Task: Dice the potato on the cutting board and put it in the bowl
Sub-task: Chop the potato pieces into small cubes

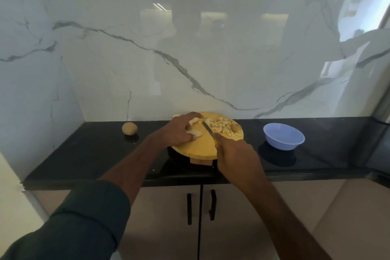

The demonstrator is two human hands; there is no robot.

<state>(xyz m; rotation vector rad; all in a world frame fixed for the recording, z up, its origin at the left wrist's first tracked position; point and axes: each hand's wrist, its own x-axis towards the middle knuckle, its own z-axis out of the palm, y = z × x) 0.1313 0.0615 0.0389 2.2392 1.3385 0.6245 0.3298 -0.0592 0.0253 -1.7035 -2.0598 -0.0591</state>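
The right hand [234,152] grips the yellow handle of a knife [207,130], with the fingers wrapped around it, and the blade points away from the person over the cutting board [202,145]. The left hand [179,131] holds the uncut potato pieces [194,132] on the board: its fingers curl over them, and one slice shows under the thumb, another near the fingertips. The blade lies just beside these fingers, on their right side.

I think the step in hand is the dicing, and it is already well advanced. On the far right part of the board there is a heap of small potato cubes [221,125], and only a few larger slices are left under the left hand.

The next move needs the blade to come down through the held slices, with the fingertips kept back from the edge, because they are very close to it. After that the cubes must go to the blue bowl [283,136], which stands on the black counter [95,154] to the right of the board, apart from it, and looks empty. A whole unpeeled potato [129,128] lies on the counter to the left, near the marble wall [190,48].
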